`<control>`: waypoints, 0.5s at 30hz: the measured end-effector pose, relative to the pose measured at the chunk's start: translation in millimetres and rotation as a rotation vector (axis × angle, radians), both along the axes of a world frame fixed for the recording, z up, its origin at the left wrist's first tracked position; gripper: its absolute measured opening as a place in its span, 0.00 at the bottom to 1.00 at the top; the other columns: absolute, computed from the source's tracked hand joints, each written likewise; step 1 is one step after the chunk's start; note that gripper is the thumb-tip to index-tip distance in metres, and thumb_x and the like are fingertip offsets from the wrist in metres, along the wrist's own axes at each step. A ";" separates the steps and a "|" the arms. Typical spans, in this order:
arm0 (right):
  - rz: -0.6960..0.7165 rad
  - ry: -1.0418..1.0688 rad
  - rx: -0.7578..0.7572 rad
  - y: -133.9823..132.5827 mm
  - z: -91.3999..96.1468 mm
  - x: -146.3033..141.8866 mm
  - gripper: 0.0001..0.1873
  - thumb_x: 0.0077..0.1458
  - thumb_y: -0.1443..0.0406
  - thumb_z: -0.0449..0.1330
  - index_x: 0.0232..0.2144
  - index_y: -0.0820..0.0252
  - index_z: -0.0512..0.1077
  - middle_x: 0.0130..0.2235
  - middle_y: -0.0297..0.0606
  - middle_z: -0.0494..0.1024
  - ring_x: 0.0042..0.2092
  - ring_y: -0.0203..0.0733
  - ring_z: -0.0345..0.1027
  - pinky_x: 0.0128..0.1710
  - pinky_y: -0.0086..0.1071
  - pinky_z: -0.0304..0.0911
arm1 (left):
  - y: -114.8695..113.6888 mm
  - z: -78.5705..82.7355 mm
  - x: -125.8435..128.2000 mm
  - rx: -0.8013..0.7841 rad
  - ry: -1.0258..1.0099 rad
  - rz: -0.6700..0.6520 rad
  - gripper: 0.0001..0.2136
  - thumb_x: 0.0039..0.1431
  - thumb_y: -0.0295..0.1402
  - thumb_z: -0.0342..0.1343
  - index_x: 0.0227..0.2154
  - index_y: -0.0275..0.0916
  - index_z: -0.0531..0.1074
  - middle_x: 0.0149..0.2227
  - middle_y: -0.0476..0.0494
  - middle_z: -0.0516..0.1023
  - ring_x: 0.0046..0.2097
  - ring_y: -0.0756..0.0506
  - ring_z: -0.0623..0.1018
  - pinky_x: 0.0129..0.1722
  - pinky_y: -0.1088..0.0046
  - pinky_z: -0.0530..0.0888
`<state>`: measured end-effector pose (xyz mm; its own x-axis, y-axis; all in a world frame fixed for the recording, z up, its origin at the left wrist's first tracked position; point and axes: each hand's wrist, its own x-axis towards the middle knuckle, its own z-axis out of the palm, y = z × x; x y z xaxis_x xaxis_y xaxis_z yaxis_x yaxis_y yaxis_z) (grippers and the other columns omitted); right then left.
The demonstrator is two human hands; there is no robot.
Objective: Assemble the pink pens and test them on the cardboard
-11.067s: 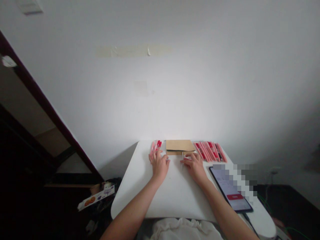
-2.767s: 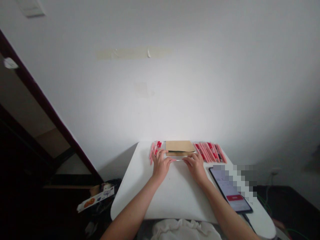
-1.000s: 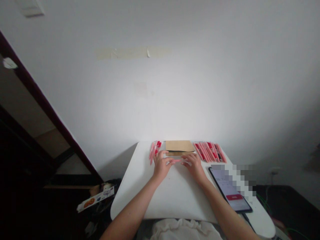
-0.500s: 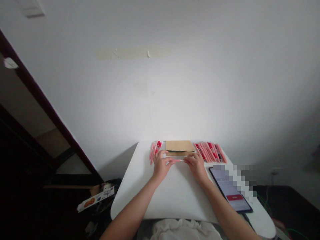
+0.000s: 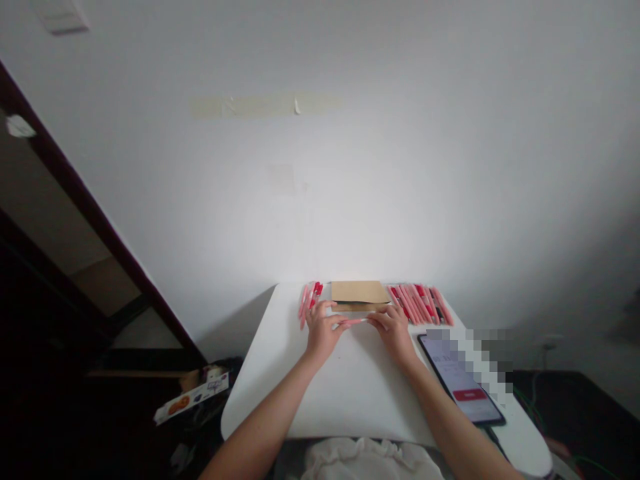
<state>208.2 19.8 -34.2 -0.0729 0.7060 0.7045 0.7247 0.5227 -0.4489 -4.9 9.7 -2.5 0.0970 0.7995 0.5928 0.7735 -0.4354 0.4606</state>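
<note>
held level and crosswise above or on the far half of the worktop (image 5: 345, 400): a slim pink pen (image 5: 354, 322), pale at its right end. pinched narrow at the pink end by the left grip (image 5: 321, 333), thumb against fingertips; pinched just as narrow at the pale end by the right grip (image 5: 393, 331). held from both ends probably to keep so thin a thing straight and steady, with its middle in plain view. cannot tell whether in one piece or two.

just beyond, a brown folder (image 5: 357, 291) lying flat by the far edge, with a dark slit along its near side. left of it, a small group of pens (image 5: 316, 293), pink and red; right of it, a wider row of pens (image 5: 423, 305), side by side and slanted. likely laid apart to avoid mixing, yet within easy reach.

near the right edge, a phone (image 5: 460, 380), screen up, perhaps set there to be readable without crowding; partly covered by blurred blocks. trailing from its near end, a dark cable (image 5: 495, 440). farthest, a pale wall (image 5: 400, 167).
</note>
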 end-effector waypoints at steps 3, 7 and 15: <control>-0.024 -0.011 0.010 0.9 0.0 1.7 0.09 0.60 0.60 0.60 0.36 0.49 0.81 0.36 0.40 0.76 0.44 0.48 0.65 0.43 0.42 0.61 | 0.1 -0.6 0.3 0.003 0.001 0.005 0.03 0.51 0.36 0.67 0.30 0.51 0.82 0.50 0.44 0.75 0.54 0.39 0.71 0.59 0.47 0.63; -0.057 -0.024 0.007 0.8 0.3 2.0 0.09 0.60 0.59 0.60 0.36 0.49 0.81 0.37 0.41 0.77 0.44 0.49 0.64 0.43 0.42 0.60 | 0.8 -0.2 0.0 0.015 -0.009 0.024 0.03 0.51 0.38 0.67 0.30 0.51 0.82 0.49 0.44 0.76 0.55 0.39 0.71 0.61 0.46 0.61; -0.159 -0.047 -0.004 1.8 -0.8 6.1 0.15 0.61 0.57 0.59 0.48 0.48 0.77 0.41 0.42 0.78 0.44 0.51 0.64 0.43 0.44 0.61 | 1.8 1.2 -0.6 0.035 -0.012 0.065 0.03 0.52 0.39 0.66 0.31 0.52 0.82 0.47 0.44 0.76 0.54 0.39 0.72 0.61 0.46 0.61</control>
<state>214.3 21.6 -35.1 0.0072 0.7141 0.7000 0.8182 0.3983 -0.4147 -5.4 11.5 -1.3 0.0380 0.7823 0.6217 0.7951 -0.4005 0.4554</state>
